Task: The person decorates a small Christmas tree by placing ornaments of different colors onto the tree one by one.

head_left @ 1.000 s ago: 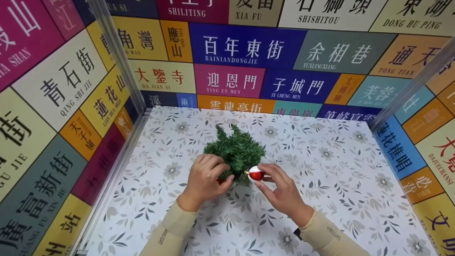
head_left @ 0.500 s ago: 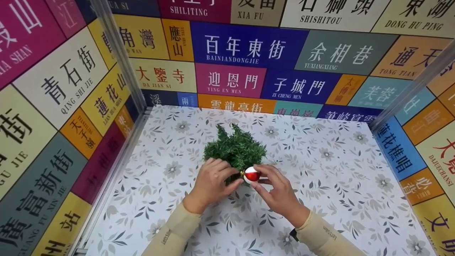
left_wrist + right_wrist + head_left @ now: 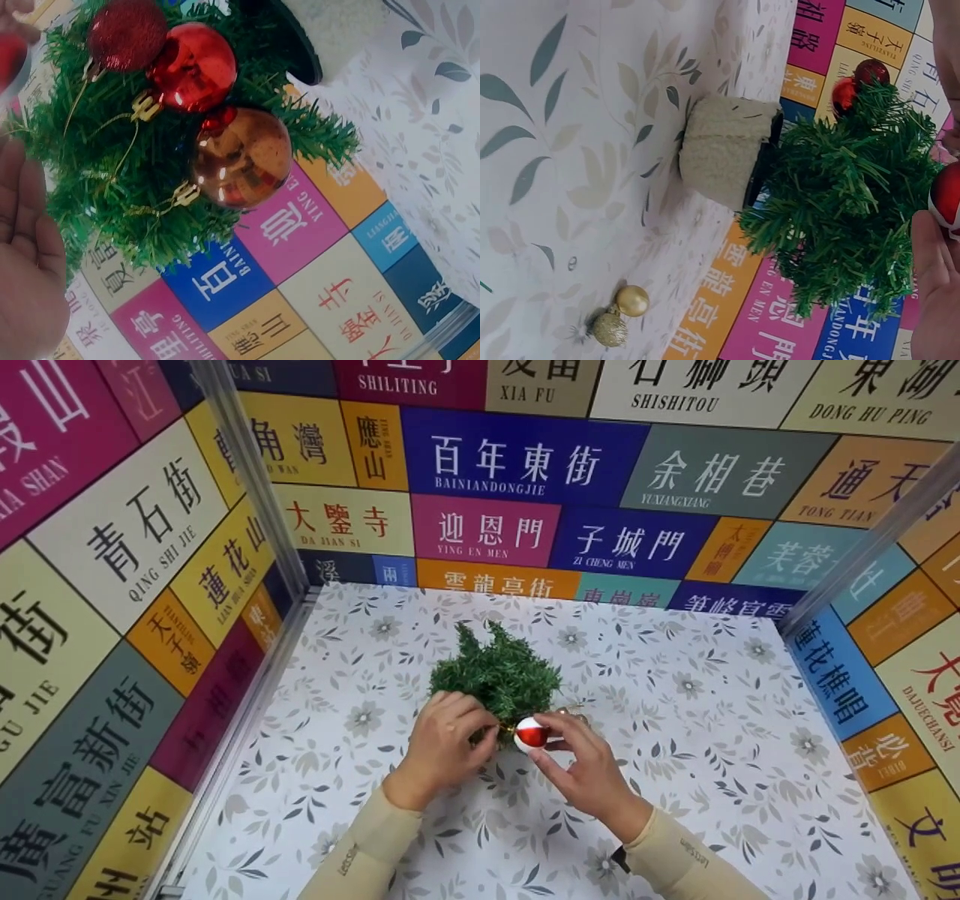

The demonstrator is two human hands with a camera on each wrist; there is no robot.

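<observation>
A small green tree (image 3: 496, 673) stands on the floral table (image 3: 675, 750), its felt-wrapped base (image 3: 721, 160) showing in the right wrist view. My left hand (image 3: 480, 731) grips its near lower branches. My right hand (image 3: 556, 741) pinches a red-and-white bauble (image 3: 530, 733) against the foliage, its gold cap pointing at the left fingers. In the left wrist view a red glitter ball (image 3: 126, 34), a shiny red ball (image 3: 193, 66) and a copper ball (image 3: 244, 157) hang on the tree (image 3: 112, 172).
Two gold baubles (image 3: 622, 316) lie on the table just right of the tree, partly behind my right hand (image 3: 574, 712). Walls of coloured sign panels (image 3: 517, 457) close in the left, back and right sides, with metal posts (image 3: 247, 480) at the corners.
My right hand has carried the red-and-white bauble left and slightly down, up to the tree's near edge. My left hand shifted a little right and keeps its hold on the branches.
</observation>
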